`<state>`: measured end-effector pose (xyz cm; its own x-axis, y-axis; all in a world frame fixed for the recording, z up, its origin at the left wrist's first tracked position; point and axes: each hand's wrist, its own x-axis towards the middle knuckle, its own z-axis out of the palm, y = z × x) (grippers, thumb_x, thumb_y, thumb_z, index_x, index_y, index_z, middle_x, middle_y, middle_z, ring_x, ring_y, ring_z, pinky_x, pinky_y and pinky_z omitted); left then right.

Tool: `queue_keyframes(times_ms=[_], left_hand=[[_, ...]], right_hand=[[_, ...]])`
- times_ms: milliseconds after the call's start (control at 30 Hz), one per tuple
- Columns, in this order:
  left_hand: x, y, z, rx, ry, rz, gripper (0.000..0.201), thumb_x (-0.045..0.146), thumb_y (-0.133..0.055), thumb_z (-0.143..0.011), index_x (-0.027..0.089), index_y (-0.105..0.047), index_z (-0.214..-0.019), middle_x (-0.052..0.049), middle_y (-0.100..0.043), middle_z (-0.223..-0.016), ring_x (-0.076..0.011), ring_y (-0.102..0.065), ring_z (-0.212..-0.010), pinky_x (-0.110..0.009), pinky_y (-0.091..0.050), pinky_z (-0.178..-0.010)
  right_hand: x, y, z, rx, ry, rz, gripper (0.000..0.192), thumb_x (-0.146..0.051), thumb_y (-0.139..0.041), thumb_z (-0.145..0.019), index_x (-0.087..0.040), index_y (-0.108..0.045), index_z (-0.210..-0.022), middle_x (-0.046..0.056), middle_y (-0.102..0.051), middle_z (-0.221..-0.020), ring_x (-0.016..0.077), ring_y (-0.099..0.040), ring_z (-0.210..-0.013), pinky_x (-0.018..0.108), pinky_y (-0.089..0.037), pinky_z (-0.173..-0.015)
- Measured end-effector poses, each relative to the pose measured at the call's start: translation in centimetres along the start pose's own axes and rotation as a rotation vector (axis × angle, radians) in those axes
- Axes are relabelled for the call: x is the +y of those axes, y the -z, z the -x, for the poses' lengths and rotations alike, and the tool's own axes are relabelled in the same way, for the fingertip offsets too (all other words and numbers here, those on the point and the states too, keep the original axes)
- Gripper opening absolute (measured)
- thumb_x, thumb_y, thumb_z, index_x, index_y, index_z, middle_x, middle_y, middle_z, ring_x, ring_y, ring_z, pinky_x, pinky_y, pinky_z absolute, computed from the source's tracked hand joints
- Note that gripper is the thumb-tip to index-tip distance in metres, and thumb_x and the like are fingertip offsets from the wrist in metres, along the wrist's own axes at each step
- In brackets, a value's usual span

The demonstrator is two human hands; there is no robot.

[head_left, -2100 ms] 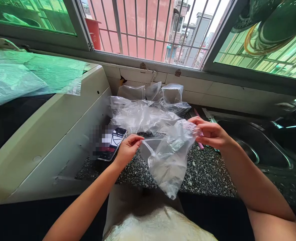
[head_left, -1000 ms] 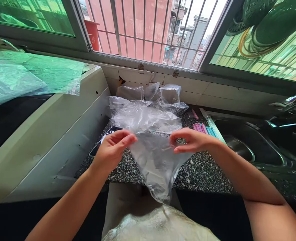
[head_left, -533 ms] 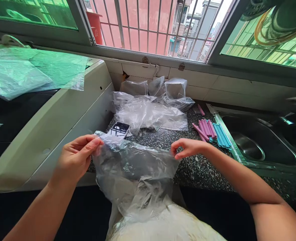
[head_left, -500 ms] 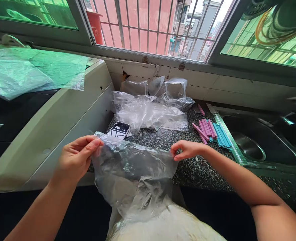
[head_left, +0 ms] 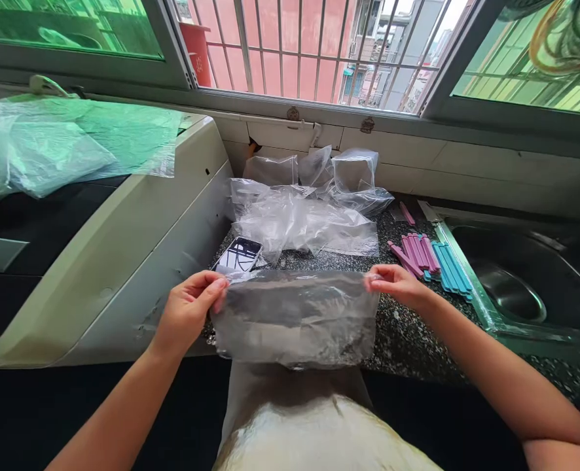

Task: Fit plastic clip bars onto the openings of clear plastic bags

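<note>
At the centre of the frame, a clear plastic bag (head_left: 294,317) is stretched flat between both hands above the near edge of the speckled tabletop (head_left: 408,333). The left hand (head_left: 189,311) has its fingers pinched on the bag's upper left corner, while the right hand (head_left: 398,286) pinches the upper right corner. A phone (head_left: 239,254) lies just beyond, with a heap of clear bags (head_left: 304,216) behind and pink and blue sticks (head_left: 430,258) to the right.

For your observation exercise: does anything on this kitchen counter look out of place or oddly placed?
A smartphone lies tilted on the speckled counter, its far end tucked under a crumpled heap of clear plastic bags. Pink and blue sticks lie right at the sink's rim. Nothing looks spilled or broken.
</note>
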<state>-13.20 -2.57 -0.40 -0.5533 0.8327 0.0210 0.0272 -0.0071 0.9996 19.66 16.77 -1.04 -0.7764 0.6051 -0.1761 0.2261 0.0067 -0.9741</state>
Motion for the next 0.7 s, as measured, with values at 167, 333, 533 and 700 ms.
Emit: queue_keyframes(times_ms=[167, 333, 533, 700], left_hand=[[0.0, -2.6, -0.9, -0.067, -0.009, 0.021, 0.014, 0.029, -0.062, -0.071, 0.018, -0.053, -0.069, 0.006, -0.048, -0.044, -0.0075, -0.041, -0.038, -0.019, -0.033, -0.038], [0.2, -5.6, -2.2, -0.099, 0.036, 0.122, 0.019, 0.028, -0.064, -0.065, 0.018, -0.048, -0.068, 0.008, -0.044, -0.047, -0.0061, -0.040, -0.034, -0.018, -0.031, -0.032], [-0.3, -7.6, -2.9, -0.113, 0.008, 0.109, 0.021, 0.031, -0.065, -0.064, 0.017, -0.049, -0.068, 0.008, -0.043, -0.047, -0.0049, -0.037, -0.033, -0.016, -0.029, -0.030], [0.1, -8.3, -2.9, -0.181, -0.049, -0.013, 0.019, 0.032, -0.065, -0.066, 0.017, -0.052, -0.068, 0.007, -0.045, -0.047, -0.0051, -0.039, -0.036, -0.017, -0.031, -0.035]], right_hand=[[-0.4, 1.1, 0.4, 0.270, 0.035, -0.123, 0.042, -0.051, -0.075, -0.058, -0.018, -0.049, -0.059, -0.004, -0.051, -0.052, 0.0067, -0.043, -0.046, 0.021, -0.031, -0.045], [-0.6, 2.3, 0.6, 0.403, 0.012, -0.123, 0.045, -0.054, -0.074, -0.055, -0.019, -0.046, -0.056, -0.007, -0.045, -0.046, 0.0050, -0.036, -0.037, 0.020, -0.025, -0.037], [-0.4, 3.8, 1.8, 0.424, -0.038, 0.168, 0.035, -0.049, -0.067, -0.064, -0.018, -0.050, -0.059, -0.005, -0.049, -0.049, 0.0068, -0.042, -0.042, 0.022, -0.033, -0.043], [-2.1, 3.5, 0.1, 0.312, -0.008, 0.593, 0.032, -0.034, -0.064, -0.069, -0.017, -0.063, -0.095, 0.008, -0.066, -0.093, 0.0165, -0.059, -0.078, 0.029, -0.047, -0.067]])
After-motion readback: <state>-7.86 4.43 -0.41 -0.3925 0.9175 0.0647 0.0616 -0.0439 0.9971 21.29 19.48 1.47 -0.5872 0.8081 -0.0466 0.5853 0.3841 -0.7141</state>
